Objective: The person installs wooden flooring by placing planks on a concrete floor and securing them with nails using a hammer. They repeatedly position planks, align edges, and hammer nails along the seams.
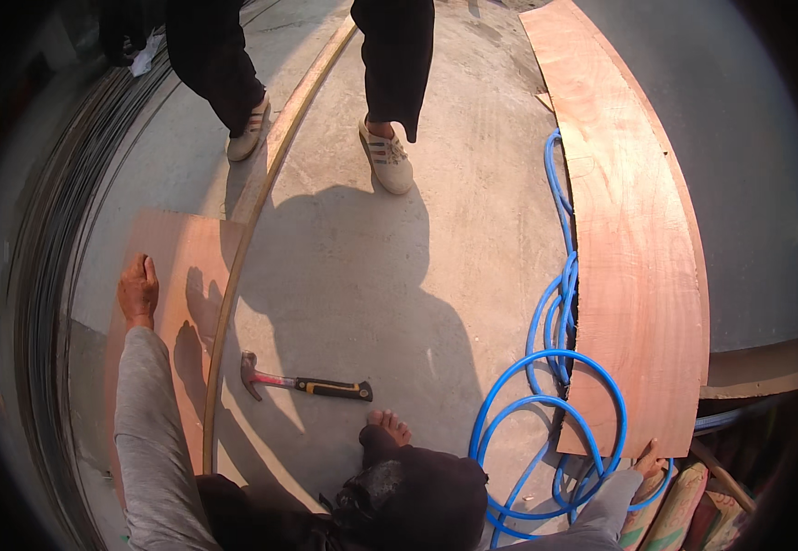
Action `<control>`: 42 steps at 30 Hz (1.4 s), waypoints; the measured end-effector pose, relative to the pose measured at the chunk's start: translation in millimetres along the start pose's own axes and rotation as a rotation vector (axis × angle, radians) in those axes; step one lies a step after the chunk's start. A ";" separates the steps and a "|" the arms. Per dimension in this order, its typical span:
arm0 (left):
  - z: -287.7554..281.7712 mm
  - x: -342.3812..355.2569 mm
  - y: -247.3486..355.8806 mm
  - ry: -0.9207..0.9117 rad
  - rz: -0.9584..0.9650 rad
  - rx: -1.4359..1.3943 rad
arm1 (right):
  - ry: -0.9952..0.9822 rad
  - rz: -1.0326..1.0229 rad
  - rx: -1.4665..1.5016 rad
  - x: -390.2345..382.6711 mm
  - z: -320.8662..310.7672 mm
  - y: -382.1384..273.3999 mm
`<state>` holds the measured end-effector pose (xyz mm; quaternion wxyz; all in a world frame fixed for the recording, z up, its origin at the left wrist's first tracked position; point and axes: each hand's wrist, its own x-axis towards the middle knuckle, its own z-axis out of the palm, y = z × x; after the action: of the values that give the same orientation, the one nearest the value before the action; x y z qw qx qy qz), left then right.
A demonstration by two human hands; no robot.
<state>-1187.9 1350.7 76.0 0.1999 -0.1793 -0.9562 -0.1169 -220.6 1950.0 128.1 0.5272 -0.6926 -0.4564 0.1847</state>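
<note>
I could steer over the concrete floor (482, 248) between wooden strip (250, 207) and plywood sheet (636, 248); claw hammer (307, 384), blue hose (550, 353) and one sneaker (386, 163) obstruct me.

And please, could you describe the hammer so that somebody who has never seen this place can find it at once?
Start with the pale concrete floor in the middle. In its lower part, between the long wooden strip and the bare foot, lies the hammer. Its claw head, red neck and black-and-yellow grip set it apart from the plain strip.
</note>
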 end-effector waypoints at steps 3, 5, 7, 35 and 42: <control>-23.7 29.5 -6.1 0.002 0.000 -0.027 | -0.058 -0.137 0.230 -36.9 0.5 -35.3; -33.3 37.4 -14.8 -0.020 0.040 0.011 | -0.122 -0.217 0.341 -62.1 -0.4 -68.9; -36.1 36.2 -21.4 -0.021 0.094 0.035 | -0.170 -0.263 0.390 -95.8 3.8 -109.1; -84.4 -146.6 273.5 -0.902 0.057 -1.096 | -0.371 -0.666 0.673 -446.1 132.1 -337.3; -75.4 -162.5 298.0 -1.240 0.138 -1.262 | -0.426 -0.676 0.583 -412.1 132.8 -338.7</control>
<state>-907.0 1551.0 119.6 -0.4837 -0.3446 -0.6367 -0.4919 -678.9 1693.1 289.7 0.6242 -0.2765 -0.6825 0.2607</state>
